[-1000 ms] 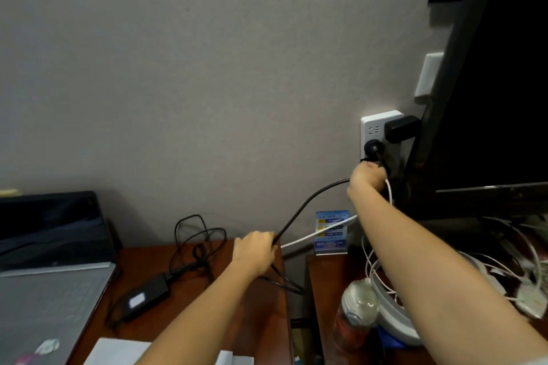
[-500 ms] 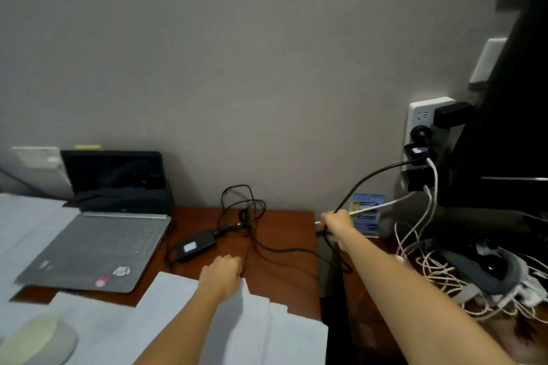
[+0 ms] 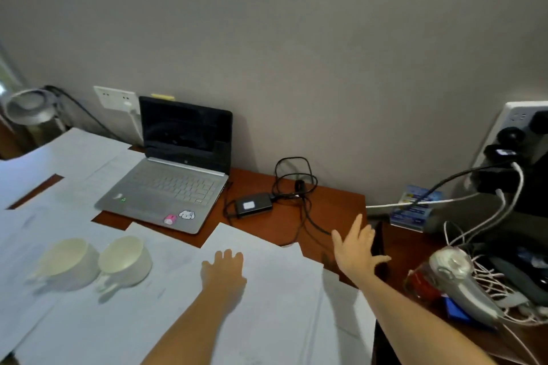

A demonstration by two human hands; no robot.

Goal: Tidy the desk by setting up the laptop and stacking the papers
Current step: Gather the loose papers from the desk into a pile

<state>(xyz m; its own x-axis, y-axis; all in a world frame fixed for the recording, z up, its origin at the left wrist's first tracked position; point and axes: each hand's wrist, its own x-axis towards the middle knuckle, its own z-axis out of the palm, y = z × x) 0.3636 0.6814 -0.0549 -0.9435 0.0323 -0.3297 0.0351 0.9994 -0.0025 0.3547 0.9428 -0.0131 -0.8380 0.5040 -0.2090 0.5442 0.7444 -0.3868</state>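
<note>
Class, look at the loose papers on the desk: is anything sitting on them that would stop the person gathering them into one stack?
Yes. Two white mugs stand on the papers at the left. The left hand rests on the sheets; the right hand hovers open near the desk's right edge.

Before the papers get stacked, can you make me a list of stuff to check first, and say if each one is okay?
1. Right hand free: ok, fingers spread, holding nothing.
2. Left hand on the papers: ok, it rests flat on a sheet.
3. Two cups off the papers: not ok, they stand on the sheets.
4. Laptop open: ok, lid up; screen dark.
5. Charger brick plugged into the laptop: cannot tell.
6. Papers in one pile: not ok, spread across the desk.
</note>
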